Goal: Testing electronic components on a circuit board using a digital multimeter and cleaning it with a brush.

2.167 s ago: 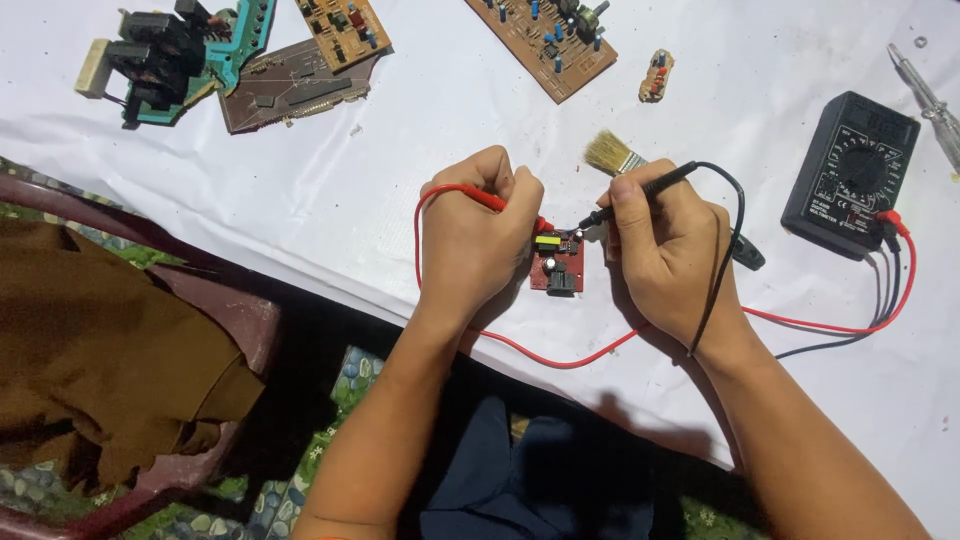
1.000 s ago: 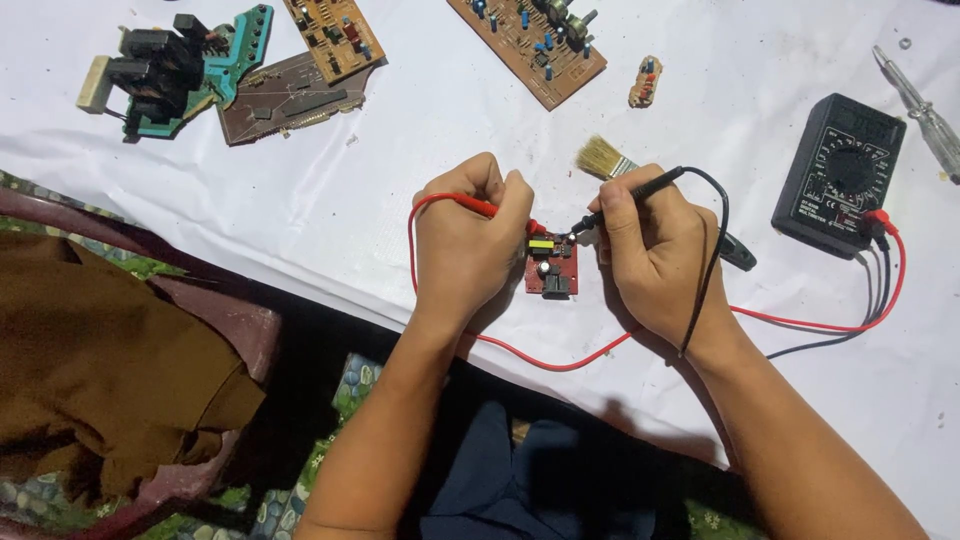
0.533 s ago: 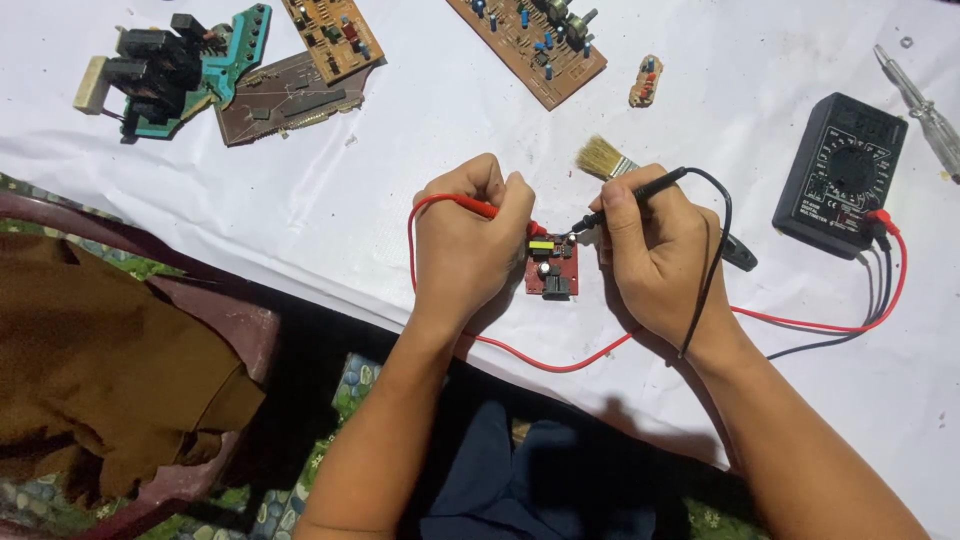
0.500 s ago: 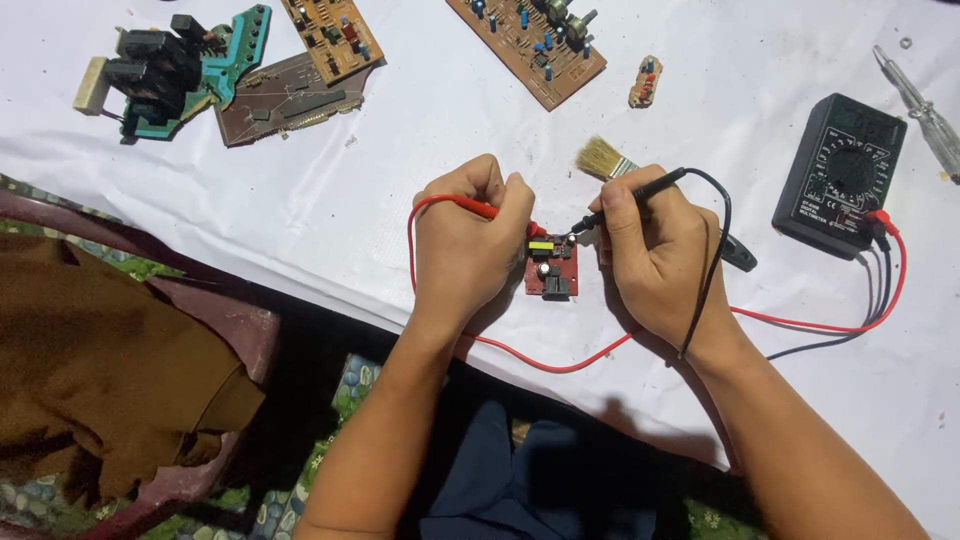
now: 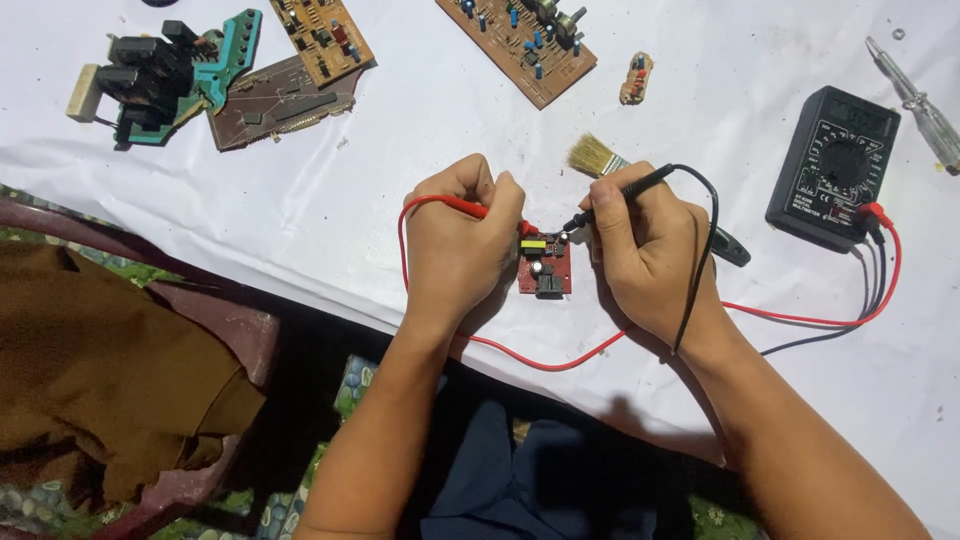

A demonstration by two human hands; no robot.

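Both hands grip 1 meter probe each: left hand (image 5: 458,245) is curled into a fist around the red plastic test probe (image 5: 462,206), its tip coming out by the thumb at the left edge of the small red square circuit board (image 5: 545,266); right hand (image 5: 648,250) holds the black plastic test probe (image 5: 622,194) like a pen between thumb and fingers, tip resting on the board's far right corner. Board lies flat on the white cloth-covered table (image 5: 300,200), between the 2 hands and touching both. Red lead loops from the left fist along the near table edge and runs right to the black handheld multimeter (image 5: 832,167), far right; black lead arcs over the right wrist. Small paintbrush with pale bristles (image 5: 594,157) lies just beyond the right hand, handle passing under it. Far side: long brown component-studded circuit board (image 5: 520,45), smaller brown board (image 5: 322,35), teal board with black parts (image 5: 165,75). Clear-handled screwdriver (image 5: 915,100) lies far right of the meter.
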